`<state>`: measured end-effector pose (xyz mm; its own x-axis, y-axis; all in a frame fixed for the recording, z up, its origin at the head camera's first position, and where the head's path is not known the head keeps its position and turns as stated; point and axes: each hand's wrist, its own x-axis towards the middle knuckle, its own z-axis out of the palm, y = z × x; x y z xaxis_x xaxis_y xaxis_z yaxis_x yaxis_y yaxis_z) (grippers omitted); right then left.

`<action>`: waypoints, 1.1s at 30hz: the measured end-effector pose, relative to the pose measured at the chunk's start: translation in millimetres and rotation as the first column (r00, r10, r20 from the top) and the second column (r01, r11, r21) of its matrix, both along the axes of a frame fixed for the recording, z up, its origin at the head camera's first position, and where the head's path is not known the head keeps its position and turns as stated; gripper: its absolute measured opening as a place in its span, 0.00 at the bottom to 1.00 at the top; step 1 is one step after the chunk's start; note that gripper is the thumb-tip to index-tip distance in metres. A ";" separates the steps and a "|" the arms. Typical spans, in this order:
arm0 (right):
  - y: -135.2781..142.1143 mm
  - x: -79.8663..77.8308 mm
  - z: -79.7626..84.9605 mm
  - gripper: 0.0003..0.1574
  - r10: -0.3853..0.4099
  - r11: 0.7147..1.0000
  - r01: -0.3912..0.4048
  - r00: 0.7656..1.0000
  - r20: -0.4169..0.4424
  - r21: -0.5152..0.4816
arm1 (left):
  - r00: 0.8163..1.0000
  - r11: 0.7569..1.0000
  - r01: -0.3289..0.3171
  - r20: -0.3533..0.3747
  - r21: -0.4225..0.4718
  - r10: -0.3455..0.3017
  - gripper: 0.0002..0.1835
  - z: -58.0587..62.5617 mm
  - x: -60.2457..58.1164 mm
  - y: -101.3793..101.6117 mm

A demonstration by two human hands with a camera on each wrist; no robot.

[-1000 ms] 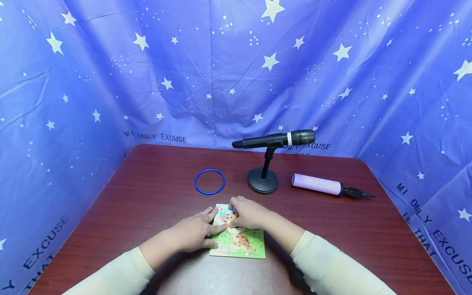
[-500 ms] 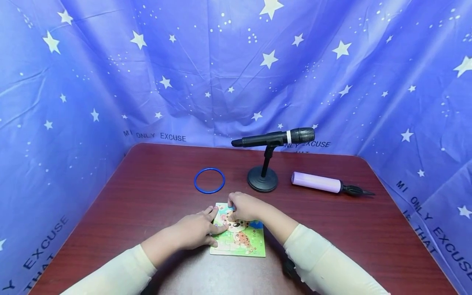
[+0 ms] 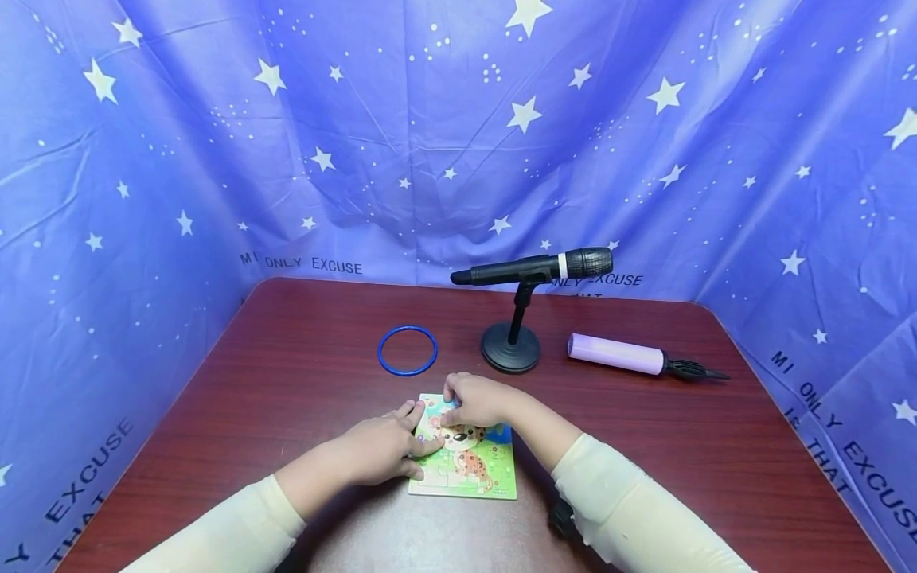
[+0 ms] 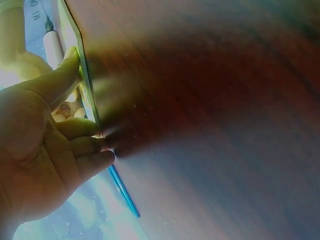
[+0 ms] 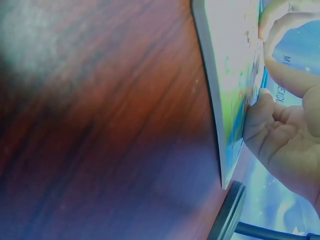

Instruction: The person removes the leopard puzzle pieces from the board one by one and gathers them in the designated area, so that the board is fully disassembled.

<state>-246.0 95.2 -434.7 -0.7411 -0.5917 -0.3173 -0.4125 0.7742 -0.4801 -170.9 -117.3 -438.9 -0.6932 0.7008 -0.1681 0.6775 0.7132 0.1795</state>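
I see leopard jigsaw pieces (image 3: 470, 465) seated in their board (image 3: 508, 479). The left hand (image 3: 380, 452) touches it, fingers apart. The right hand (image 3: 478, 399): fingers curled; grip, I cannot tell.

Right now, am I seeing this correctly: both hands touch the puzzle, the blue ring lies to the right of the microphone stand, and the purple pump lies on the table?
Not quite: the head view shows the blue ring to the left of the microphone stand. The left hand and right hand do touch the puzzle, and the purple pump lies on the table.
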 end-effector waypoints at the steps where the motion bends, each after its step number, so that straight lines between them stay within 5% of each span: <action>1: 0.3 0.0 0.3 0.18 -0.005 1.000 0.005 1.000 0.009 -0.005 | 1.000 1.000 0.000 -0.001 -0.001 0.000 0.29 -0.1 0.3 0.0; 11: 2.2 1.9 0.2 0.12 -0.079 0.993 0.079 0.997 0.000 -0.085 | 1.000 1.000 -0.008 0.006 -0.014 0.009 0.29 2.2 1.9 2.2; 25: 7.3 1.7 -9.5 0.05 -0.156 0.915 0.223 0.964 0.215 -0.336 | 1.000 1.000 -0.017 0.011 -0.021 0.017 0.29 5.0 3.7 3.5; 33: 2.6 1.1 -11.5 0.06 -0.176 0.905 0.232 0.967 0.182 -0.356 | 1.000 1.000 -0.023 0.022 -0.010 0.023 0.29 3.2 2.6 1.4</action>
